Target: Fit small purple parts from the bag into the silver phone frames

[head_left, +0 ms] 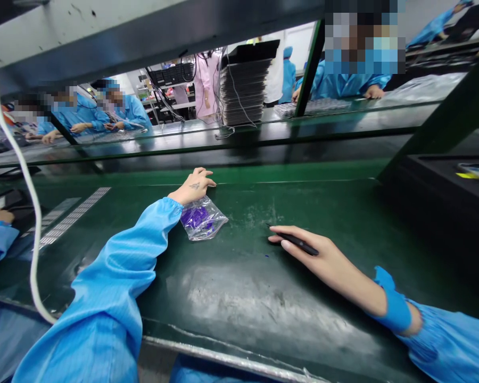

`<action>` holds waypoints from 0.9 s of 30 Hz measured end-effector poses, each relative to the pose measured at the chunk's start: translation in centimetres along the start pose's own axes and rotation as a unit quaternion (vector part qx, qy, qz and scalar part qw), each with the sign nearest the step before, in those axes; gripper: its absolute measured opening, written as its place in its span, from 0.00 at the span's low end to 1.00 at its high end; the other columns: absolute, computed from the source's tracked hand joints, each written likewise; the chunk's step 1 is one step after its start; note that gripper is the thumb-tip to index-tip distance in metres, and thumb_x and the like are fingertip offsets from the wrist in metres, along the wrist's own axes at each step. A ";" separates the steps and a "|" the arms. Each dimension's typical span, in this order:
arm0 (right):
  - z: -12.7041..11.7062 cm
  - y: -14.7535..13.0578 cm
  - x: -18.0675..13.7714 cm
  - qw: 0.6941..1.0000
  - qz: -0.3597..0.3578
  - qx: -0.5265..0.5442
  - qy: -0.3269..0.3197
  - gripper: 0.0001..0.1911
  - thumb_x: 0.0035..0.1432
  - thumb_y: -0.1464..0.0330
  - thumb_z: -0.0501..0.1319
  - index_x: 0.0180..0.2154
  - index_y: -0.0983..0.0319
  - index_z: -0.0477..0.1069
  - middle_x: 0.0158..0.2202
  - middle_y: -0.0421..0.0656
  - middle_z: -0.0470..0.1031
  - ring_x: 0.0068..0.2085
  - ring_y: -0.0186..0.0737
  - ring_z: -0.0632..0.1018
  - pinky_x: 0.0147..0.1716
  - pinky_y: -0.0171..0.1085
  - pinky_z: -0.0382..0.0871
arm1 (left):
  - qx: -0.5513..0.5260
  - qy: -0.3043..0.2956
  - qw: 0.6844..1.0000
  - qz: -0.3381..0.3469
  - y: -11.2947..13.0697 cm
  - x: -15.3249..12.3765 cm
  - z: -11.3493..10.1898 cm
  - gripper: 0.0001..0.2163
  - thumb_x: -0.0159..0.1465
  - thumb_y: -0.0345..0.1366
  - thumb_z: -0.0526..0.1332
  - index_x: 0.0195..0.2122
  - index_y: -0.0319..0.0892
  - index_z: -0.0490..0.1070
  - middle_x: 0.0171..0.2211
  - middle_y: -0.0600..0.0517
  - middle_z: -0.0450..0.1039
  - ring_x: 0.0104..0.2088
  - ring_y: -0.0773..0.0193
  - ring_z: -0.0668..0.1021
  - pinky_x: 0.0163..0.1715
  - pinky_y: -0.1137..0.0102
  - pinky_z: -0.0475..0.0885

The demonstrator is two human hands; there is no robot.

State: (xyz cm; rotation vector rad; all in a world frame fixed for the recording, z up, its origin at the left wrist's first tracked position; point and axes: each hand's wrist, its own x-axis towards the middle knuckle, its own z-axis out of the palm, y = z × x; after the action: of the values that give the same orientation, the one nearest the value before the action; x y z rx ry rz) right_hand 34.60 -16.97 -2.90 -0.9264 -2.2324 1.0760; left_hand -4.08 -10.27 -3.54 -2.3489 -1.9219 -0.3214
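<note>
My left hand (193,186) reaches forward across the green conveyor belt (243,287), fingers curled at the belt's far edge with nothing visibly in them. Just under its wrist lies a small clear plastic bag (203,218) with purple pieces inside. My right hand (307,250) rests flat on the belt to the right, its fingers closed round black tweezers (297,242) whose tip points left toward the bag. Both my arms wear blue sleeves.
A white cable (22,175) hangs at the left. Strips of small parts (69,210) lie on the belt's left part. A stack of dark trays (242,88) stands beyond the belt. Other people in blue coats work across and at the left. A dark box (439,202) sits at the right.
</note>
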 end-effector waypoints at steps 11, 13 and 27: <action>-0.2 0.2 0.0 1.000 -0.017 -0.009 -0.001 0.24 0.66 0.51 0.57 0.54 0.57 0.74 0.49 0.48 0.83 0.51 0.51 0.83 0.53 0.50 0.76 | 0.000 0.006 1.000 0.027 0.9 -0.3 0.0 0.22 0.61 0.23 0.54 0.49 0.49 0.80 0.60 0.47 0.70 0.62 0.48 0.65 0.58 0.47 0.70; -0.2 0.3 0.1 1.000 -0.016 -0.008 -0.002 0.24 0.66 0.51 0.58 0.54 0.57 0.74 0.49 0.48 0.83 0.51 0.51 0.82 0.53 0.50 0.76 | -0.005 0.016 0.999 0.032 1.0 -0.4 -0.5 0.18 0.62 0.25 0.55 0.45 0.49 0.80 0.59 0.48 0.71 0.62 0.48 0.65 0.58 0.48 0.69; 0.0 0.7 0.5 1.000 0.007 -0.009 0.003 0.22 0.63 0.51 0.60 0.53 0.53 0.74 0.49 0.45 0.83 0.51 0.52 0.82 0.53 0.49 0.76 | -0.043 0.095 0.994 0.031 2.3 -0.1 -0.9 0.05 0.70 0.37 0.59 0.38 0.42 0.71 0.53 0.44 0.68 0.57 0.51 0.66 0.58 0.54 0.67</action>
State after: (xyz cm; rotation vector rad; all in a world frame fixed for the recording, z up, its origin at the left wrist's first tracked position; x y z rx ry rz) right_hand 34.53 -16.27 -3.37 -0.9537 -2.2371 1.0602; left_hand -1.91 -11.01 -2.58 -2.3281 -1.7805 -0.6099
